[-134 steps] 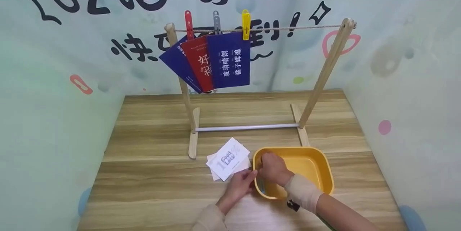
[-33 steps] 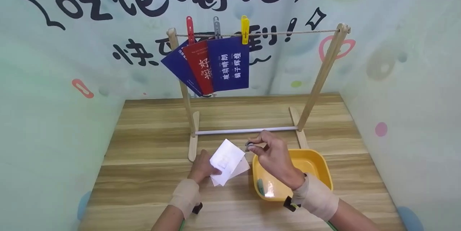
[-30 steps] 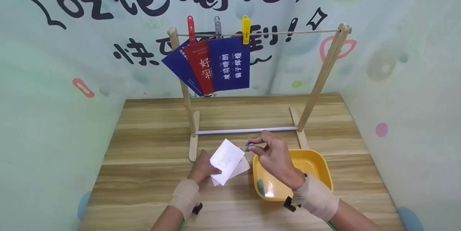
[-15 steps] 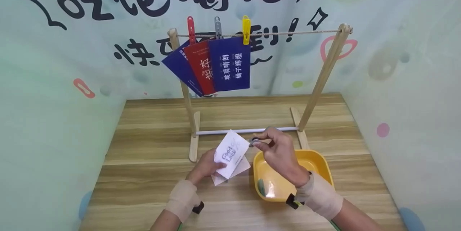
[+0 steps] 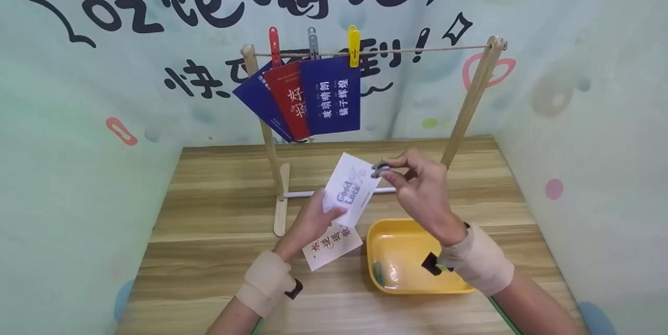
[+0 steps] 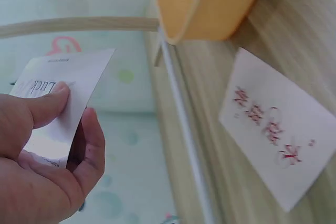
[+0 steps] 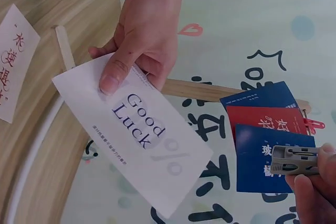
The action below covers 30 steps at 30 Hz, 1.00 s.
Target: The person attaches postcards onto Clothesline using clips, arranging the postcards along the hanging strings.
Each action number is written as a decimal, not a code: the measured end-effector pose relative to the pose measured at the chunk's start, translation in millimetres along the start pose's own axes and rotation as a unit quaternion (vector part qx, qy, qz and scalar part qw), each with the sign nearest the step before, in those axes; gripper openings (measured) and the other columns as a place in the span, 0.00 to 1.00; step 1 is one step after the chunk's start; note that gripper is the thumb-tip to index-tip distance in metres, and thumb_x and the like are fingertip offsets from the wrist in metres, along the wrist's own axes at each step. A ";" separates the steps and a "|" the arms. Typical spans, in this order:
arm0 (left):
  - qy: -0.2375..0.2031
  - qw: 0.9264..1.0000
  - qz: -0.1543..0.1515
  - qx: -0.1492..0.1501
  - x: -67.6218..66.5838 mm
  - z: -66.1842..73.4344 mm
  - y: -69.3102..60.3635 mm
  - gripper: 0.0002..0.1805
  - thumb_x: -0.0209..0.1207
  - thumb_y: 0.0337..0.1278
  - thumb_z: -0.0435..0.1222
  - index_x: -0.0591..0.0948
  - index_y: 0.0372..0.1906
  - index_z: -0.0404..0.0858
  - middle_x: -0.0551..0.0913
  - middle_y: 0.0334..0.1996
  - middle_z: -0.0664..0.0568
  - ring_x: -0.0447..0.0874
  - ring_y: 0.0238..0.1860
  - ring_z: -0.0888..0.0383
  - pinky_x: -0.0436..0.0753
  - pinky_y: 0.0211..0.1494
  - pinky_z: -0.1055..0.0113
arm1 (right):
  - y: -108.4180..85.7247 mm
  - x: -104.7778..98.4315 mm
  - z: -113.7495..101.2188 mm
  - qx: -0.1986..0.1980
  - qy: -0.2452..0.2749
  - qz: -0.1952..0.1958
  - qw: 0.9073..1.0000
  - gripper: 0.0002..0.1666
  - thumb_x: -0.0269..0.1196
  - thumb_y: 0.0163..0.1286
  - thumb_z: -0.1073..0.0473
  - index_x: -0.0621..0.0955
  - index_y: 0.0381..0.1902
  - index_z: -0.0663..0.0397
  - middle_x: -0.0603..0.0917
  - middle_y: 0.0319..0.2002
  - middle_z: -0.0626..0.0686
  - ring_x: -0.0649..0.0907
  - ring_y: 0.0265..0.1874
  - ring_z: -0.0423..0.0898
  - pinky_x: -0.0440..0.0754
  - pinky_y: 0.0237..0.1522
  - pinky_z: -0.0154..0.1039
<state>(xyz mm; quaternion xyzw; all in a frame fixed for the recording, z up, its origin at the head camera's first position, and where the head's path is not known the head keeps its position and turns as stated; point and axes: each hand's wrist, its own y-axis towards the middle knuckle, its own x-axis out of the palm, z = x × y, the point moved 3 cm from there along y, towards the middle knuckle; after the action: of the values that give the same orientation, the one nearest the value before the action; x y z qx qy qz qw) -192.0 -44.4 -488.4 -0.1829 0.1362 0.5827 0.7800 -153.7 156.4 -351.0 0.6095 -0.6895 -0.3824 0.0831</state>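
A white "Good Luck" card (image 5: 350,189) is pinched by its lower left edge between the thumb and fingers of my left hand (image 5: 313,217), raised above the table. My right hand (image 5: 425,189) pinches a grey clothespin (image 7: 295,160) near the card's upper right corner; the right wrist view shows the pin apart from the card. Below, a second white card (image 5: 334,246) with brown-red characters lies on the table. Two blue cards and a red card (image 5: 288,97) hang overlapping from the cord, under red, grey and yellow clothespins (image 5: 354,45).
A wooden stand with two posts (image 5: 472,100) carries the cord (image 5: 428,50) and has a white crossbar (image 5: 300,194) low down. At the front right sits a yellow tray (image 5: 371,251) with a greyish-green clothespin (image 5: 379,272) in it. A printed backdrop closes the rear.
My left hand has lifted the "Good Luck" card off the other card, up and rightward, uncovering its characters. My right hand has taken the grey clothespin from the tray and risen alongside.
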 end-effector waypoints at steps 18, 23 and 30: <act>-0.050 0.991 0.058 0.111 -1.2 73.6 18.7 0.22 0.62 0.66 0.34 0.69 0.61 0.38 0.81 0.60 0.43 0.82 0.61 0.48 0.84 0.62 0.56 | 52.9 -13.8 -29.0 -0.060 -0.040 0.009 0.997 0.06 0.69 0.59 0.74 0.82 0.33 0.68 0.90 0.34 0.60 0.87 0.27 0.47 0.81 0.25 0.25; -0.061 0.979 0.123 0.152 -0.2 87.9 27.6 0.21 0.63 0.64 0.34 0.70 0.58 0.34 0.82 0.58 0.39 0.82 0.59 0.45 0.85 0.60 0.56 | 69.1 -19.4 -31.2 -0.040 -0.025 -0.002 0.999 0.07 0.69 0.59 0.74 0.83 0.35 0.69 0.90 0.36 0.59 0.86 0.28 0.42 0.83 0.26 0.27; -0.094 0.970 0.154 0.163 0.4 106.0 38.3 0.25 0.63 0.65 0.36 0.68 0.61 0.34 0.81 0.60 0.38 0.81 0.62 0.45 0.83 0.64 0.58 | 94.0 -25.3 -35.1 -0.028 -0.029 -0.013 0.999 0.06 0.68 0.61 0.74 0.81 0.36 0.71 0.90 0.38 0.61 0.84 0.30 0.29 0.83 0.28 0.27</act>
<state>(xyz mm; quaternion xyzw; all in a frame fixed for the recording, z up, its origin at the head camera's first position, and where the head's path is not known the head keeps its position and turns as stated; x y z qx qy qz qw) -228.7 12.8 -398.5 0.0254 0.1821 0.6800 0.7098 -200.2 161.0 -258.7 0.6046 -0.6726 -0.4201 0.0746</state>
